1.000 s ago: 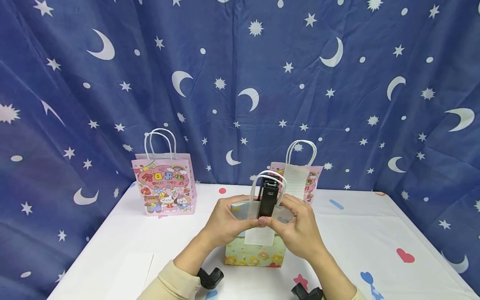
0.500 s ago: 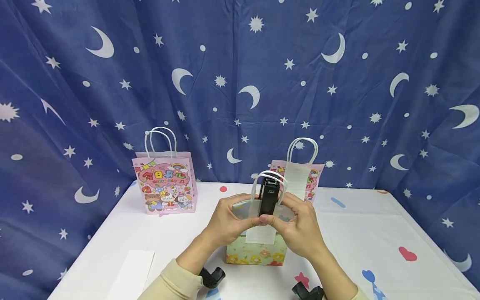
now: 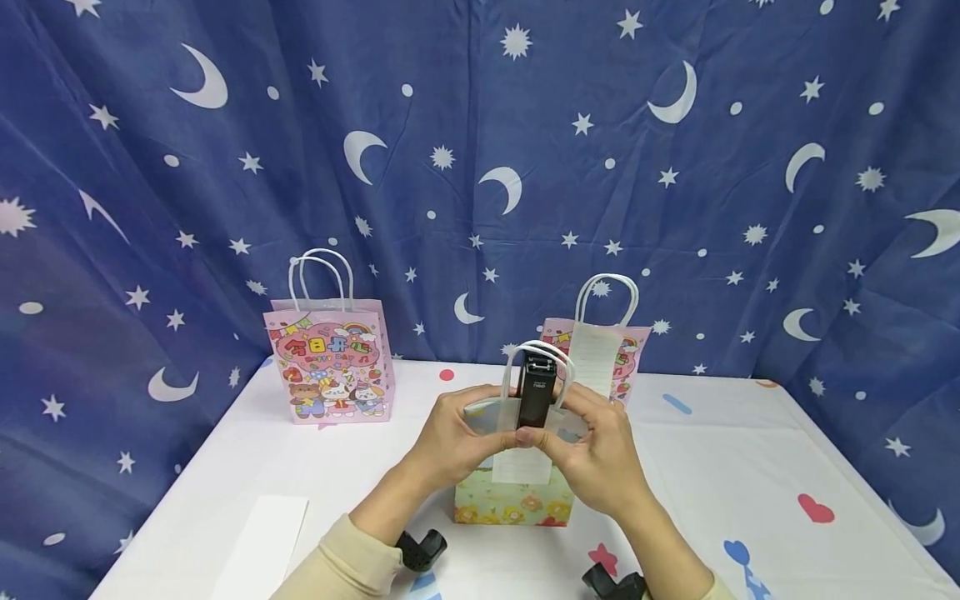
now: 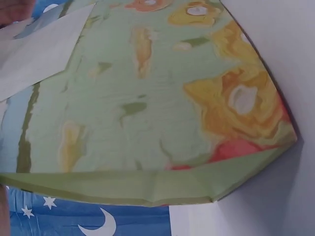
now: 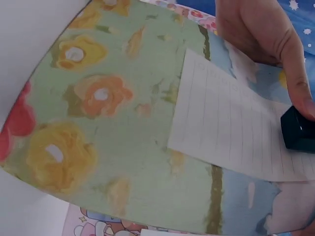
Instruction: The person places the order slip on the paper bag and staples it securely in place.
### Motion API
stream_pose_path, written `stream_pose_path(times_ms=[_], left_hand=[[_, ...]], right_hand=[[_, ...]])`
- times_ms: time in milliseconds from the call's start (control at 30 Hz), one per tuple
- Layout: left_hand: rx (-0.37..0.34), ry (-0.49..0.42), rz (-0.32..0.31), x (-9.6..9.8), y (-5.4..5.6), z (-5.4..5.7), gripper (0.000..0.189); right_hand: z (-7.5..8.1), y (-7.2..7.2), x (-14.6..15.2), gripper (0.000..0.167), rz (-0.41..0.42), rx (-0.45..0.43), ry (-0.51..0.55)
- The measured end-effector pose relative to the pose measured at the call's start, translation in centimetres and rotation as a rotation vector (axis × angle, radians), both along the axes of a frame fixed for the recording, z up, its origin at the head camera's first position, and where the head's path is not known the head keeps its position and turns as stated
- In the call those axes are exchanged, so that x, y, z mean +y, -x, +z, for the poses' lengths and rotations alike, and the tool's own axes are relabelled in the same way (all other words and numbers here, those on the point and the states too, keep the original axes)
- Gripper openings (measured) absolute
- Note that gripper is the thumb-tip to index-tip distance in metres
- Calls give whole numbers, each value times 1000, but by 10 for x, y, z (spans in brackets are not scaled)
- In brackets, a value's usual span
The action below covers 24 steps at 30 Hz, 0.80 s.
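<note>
A flowered green paper bag [image 3: 513, 498] with white handles stands upright at the table's middle. A lined paper slip [image 3: 521, 468] lies against its near face, below the rim. A black stapler [image 3: 537, 400] stands between the handles at the bag's top, its lower end over the slip. My left hand [image 3: 459, 440] and right hand [image 3: 600, 454] hold the stapler from both sides, thumbs meeting at its lower end, fingers behind the bag, mostly hidden. In the right wrist view, a thumb rests on the stapler [image 5: 298, 132] over the slip [image 5: 226, 120].
A pink cartoon bag [image 3: 333, 367] stands at the back left. Behind the flowered bag, another pink bag [image 3: 636, 354] carries a lined slip [image 3: 592, 357]. White paper [image 3: 262, 542] lies at the front left. A blue star-patterned curtain [image 3: 420, 167] hangs behind the table [image 3: 712, 467].
Both hands keep their hold on the stapler at the bag's top. The stapler and hands have barely moved; the head view has shifted slightly.
</note>
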<state>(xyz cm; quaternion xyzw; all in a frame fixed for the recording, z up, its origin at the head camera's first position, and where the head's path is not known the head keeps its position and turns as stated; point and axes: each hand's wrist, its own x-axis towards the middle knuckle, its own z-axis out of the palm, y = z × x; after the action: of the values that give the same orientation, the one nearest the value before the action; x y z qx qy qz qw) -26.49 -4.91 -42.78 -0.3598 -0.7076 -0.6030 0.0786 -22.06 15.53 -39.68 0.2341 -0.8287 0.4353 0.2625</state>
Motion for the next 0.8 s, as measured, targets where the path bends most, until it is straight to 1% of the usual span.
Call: stream_pose_path(times_ms=[167,300,433,533,667,800], left_hand=[[-58,65,36,-3,0,2,47],[-112,94,35,-4,0,4,49],[-135,107,36,-7,0,6,50],[-139,119,39,-8,0,8,53],[-135,141,17,-11,2,9,59],[-132,163,-32,-15,4,10,61]], right_hand=[[1,0,3,39,16,-19,-9],[1,1,5,43,11,-18,-31],[2,1,4,44,6,-21,-44],[3,1,4,45,-4,-21,-51],[3,0,4,48,-12,-36,-55],[2,-1,4,48,-17,-44,-61]])
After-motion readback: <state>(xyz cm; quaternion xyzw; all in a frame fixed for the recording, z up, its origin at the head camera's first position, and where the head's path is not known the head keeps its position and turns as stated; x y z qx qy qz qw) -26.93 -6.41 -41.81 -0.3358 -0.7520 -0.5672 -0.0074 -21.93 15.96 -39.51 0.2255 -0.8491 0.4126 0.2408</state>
